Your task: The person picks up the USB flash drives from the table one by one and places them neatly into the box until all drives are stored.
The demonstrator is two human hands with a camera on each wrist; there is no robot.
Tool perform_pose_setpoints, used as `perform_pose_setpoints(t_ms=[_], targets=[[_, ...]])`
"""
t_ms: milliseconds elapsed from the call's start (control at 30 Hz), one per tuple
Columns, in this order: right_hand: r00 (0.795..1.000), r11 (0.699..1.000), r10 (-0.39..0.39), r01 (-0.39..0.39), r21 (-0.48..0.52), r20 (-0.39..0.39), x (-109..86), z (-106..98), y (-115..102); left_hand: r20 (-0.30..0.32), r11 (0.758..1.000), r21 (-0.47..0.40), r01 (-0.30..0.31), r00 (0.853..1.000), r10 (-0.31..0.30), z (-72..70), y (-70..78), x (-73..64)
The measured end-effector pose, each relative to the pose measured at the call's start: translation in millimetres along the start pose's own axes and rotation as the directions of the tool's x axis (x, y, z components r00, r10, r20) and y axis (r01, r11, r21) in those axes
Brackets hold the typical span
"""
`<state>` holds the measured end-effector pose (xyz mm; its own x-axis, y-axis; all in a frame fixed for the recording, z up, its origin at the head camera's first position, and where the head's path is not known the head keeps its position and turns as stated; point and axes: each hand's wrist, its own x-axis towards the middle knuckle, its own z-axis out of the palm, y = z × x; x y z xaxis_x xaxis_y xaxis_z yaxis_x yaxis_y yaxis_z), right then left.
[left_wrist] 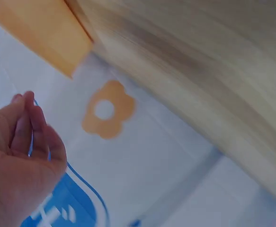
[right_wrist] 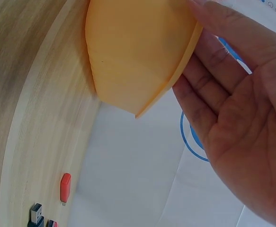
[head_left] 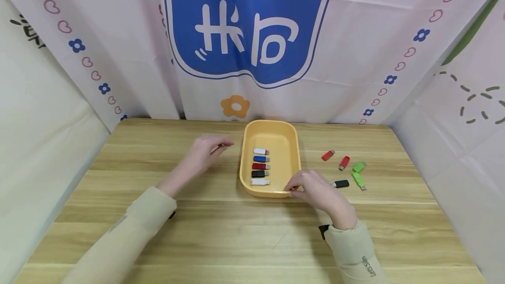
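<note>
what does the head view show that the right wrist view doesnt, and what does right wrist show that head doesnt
Only the head view shows the row of five white, blue, red and black USB sticks inside the yellow, round-cornered tray, two bright green USB sticks and the left hand.

Only the right wrist view shows the palm side of the right hand.

Both show the tray, the right hand at its rim, a red USB stick, the wood-grain tabletop and the white printed curtain.
</note>
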<state>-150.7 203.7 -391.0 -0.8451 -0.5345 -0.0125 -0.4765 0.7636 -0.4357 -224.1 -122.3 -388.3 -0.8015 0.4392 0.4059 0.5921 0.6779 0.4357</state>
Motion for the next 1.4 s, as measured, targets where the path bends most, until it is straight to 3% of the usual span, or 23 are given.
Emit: perform_pose_setpoints(t_ms=[133,267,400,600,800,1067,1233,1400], targets=[[1.0,1.0,-0.002,0.002,0.005,0.0,0.6,1,-1,0.109,0.991,-0.073,0.112,0.989,-0.104,-23.1,-18.5,-27.2],[1.0,1.0,-0.004,0.004,0.013,0.007,0.4,2,-1,0.188,0.978,-0.03,0.208,0.962,-0.199,-45.8,-37.7,-56.4],[1.0,1.0,0.0,-0.001,0.03,0.006,-1.2,2,-2,0.226,0.978,0.007,0.209,0.952,-0.205,-64.7,-55.0,-79.9],[1.0,0.999,-0.012,0.012,0.031,-0.001,-1.9,0,-1,0.305,0.993,0.021,0.118,0.945,-0.119,-82.9,-73.9,-106.1],[1.0,1.0,-0.022,0.022,0.019,-0.004,-0.7,-1,0,0.355,0.997,0.069,0.041,0.933,-0.063,-80.0,-85.4,-124.0],[1.0,1.0,-0.018,0.018,0.013,-0.005,-0.4,-1,0,0.319,0.986,0.11,-0.126,0.944,0.085,-64.8,-88.3,-131.3],[1.0,1.0,-0.016,0.016,0.008,-0.001,-0.6,-1,0,0.307,0.983,0.115,-0.141,0.946,0.1,-60.3,-86.8,-134.6],[1.0,1.0,-0.015,0.015,0.008,0.002,-0.5,-1,-1,0.344,0.99,0.113,-0.088,0.938,0.044,-61.1,-87.3,-137.6]])
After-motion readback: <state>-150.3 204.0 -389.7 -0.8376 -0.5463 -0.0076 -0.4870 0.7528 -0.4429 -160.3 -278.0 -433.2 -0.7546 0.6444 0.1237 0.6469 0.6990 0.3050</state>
